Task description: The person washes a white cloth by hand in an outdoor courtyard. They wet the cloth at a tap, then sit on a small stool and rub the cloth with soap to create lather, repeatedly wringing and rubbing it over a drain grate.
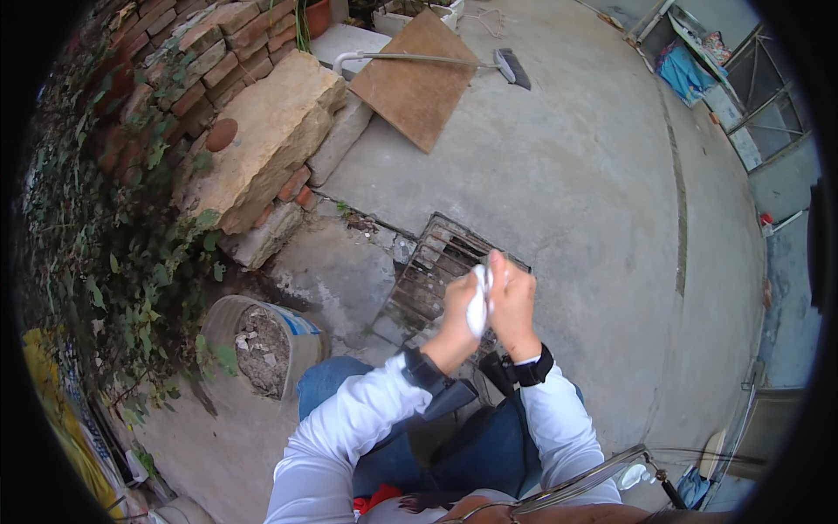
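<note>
My left hand (456, 321) and my right hand (514, 304) are pressed together in front of me, fingers curled. Squeezed between them is a small white item (479, 308); it looks soft, but its exact kind cannot be made out. The right thumb points up along its top end. Black bands circle both wrists, over white sleeves. Both hands are above a rusty metal drain grate (419, 278) set in the concrete, and they cover part of it.
Left of my knees stands a plastic bucket (306, 337) holding grey ash-like debris. A large stone slab (281, 118) lies on bricks beside leafy vines (131, 295). Farther off, a broom (510, 67) rests across a brown square board (419, 92). Wire-framed glasses cross the lower edge.
</note>
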{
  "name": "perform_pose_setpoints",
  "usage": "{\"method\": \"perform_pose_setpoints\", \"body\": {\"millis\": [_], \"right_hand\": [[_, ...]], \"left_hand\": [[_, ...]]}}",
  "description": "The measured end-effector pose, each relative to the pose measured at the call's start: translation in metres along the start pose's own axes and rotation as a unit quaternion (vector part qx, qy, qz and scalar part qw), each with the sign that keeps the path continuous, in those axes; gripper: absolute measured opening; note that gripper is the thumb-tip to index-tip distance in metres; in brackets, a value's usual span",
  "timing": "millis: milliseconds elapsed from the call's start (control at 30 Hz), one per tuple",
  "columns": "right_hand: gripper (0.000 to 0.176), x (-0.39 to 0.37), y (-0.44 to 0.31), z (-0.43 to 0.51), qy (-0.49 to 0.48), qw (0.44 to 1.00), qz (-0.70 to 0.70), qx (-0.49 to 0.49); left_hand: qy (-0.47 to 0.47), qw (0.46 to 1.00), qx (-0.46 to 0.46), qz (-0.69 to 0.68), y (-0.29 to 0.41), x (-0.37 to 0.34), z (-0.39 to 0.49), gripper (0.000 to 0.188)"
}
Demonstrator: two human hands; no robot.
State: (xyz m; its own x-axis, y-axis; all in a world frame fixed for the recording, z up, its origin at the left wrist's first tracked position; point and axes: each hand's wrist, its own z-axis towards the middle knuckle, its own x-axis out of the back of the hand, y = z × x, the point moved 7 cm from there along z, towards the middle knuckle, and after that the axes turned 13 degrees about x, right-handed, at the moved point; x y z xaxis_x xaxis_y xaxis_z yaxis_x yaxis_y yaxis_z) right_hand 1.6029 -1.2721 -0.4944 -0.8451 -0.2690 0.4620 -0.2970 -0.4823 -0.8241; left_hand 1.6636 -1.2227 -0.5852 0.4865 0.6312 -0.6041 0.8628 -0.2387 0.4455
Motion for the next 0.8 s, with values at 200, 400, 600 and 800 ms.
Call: {"method": "perform_pose_setpoints", "body": {"millis": [200, 400, 600, 800], "right_hand": [[0.039, -0.007, -0.002, 0.005, -0.054, 0.997, 0.030, 0.039], [0.041, -0.003, -0.005, 0.010, -0.027, 0.998, 0.023, 0.052], [0.036, -0.001, 0.008, 0.005, -0.005, 1.000, -0.016, -0.015], [0.041, -0.006, 0.003, 0.009, -0.052, 0.998, 0.014, 0.027]], "left_hand": [[-0.056, 0.994, -0.085, -0.032, 0.011, -0.012, -0.006, 0.026], [-0.035, 0.994, -0.102, -0.020, 0.011, -0.009, -0.002, 0.025], [-0.003, 0.999, -0.027, -0.041, -0.002, 0.004, 0.012, 0.027], [-0.044, 0.995, -0.066, -0.054, 0.004, -0.002, 0.004, 0.025]]}}
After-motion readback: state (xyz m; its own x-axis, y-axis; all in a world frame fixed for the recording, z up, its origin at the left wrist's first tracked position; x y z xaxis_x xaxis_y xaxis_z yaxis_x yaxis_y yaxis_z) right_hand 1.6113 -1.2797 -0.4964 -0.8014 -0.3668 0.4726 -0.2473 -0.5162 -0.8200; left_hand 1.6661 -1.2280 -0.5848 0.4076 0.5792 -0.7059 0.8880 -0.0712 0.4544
